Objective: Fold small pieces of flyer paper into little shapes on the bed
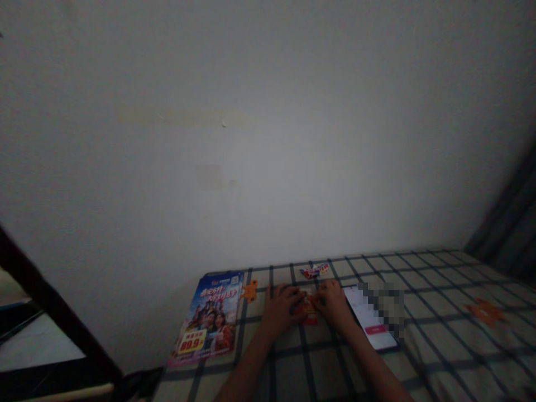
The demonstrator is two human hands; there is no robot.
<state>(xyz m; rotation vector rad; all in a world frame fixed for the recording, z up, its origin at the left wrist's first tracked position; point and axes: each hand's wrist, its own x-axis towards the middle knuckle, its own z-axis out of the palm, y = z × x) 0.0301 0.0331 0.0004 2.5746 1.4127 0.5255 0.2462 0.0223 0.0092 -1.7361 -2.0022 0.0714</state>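
Note:
Both hands meet over a small red packet [309, 318] with lighter print, low on the checked sheet. From the left, my left hand [282, 307] curls its fingers over the packet's edge. My right hand [330, 304] pinches at its upper right side with bent fingers. Parts of the packet are hidden under the fingers, and dim light blurs its details. Just beyond the hands lies a crumpled red, white and blue wrapper [315, 271]. A phone [371, 324] with a lit screen rests right beside my right wrist.
A stack of printed flyers [209, 318] sits at the left on the checked sheet [335, 368]. Orange patches [250, 291] show beside it and at the far right. The white wall [268, 167] rises behind; a dark slanted bar [58, 301] crosses the lower left.

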